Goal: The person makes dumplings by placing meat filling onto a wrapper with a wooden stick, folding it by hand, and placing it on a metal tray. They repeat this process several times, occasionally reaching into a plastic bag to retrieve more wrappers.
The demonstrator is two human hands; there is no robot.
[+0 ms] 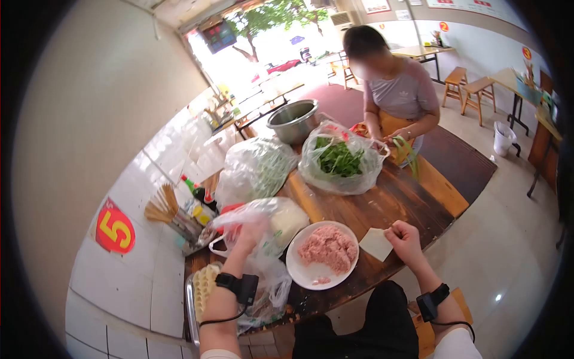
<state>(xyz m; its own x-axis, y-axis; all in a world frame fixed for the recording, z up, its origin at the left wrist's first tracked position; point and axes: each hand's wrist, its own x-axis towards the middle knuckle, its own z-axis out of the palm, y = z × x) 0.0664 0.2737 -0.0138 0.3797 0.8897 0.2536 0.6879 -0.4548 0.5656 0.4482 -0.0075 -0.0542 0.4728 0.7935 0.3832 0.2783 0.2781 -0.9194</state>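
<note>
A white bowl [292, 272] holding pink minced meat [327, 248] stands on the wooden table near its front edge. To its right, my right hand [405, 240] is closed on the edge of a pale square wrapper [376, 244]. My left hand [251, 232] is partly covered by a thin clear plastic bag [272, 218] left of the bowl; its fingers are hidden by the plastic. Inside that bag is something pale. A metal tray at the lower left holds rows of pale dumplings [206, 286], beside my left forearm.
Across the table [394, 197], a person [403, 90] handles green stalks. A bag of leafy greens [341, 157], another clear bag [254, 167] and a big metal pot [293, 121] stand farther back. Chopsticks [162, 204] and bottles [192, 186] stand by the left wall.
</note>
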